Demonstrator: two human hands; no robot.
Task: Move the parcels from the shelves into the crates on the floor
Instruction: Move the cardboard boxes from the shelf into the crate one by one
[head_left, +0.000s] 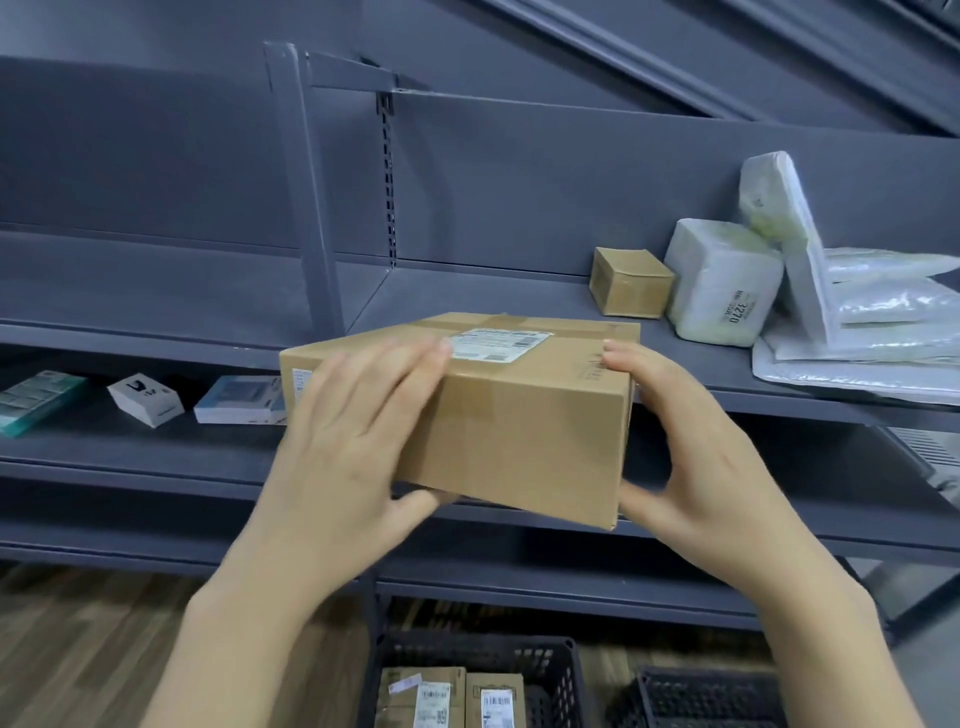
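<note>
Fingers (415, 364) of both hands curl round the box (519, 431), left hand (353, 441) and right hand (696, 457) gripping its ends, near the shelf (519, 301).

White foam-wrapped block parcel (723, 283) on the grey metal shelf (519, 296): small label on its front face, rotated sideways, reads "3270" in large digits; smaller print beside it too fine to read; brown cardboard box (498, 421) gripped between both hands: white shipping label (498, 345) on top carries barcodes and lines of print, blurred, illegible; two brown cardboard parcels (452, 699) in the dark plastic crate (483, 657) on the floor: white barcode labels, print unreadable.
</note>
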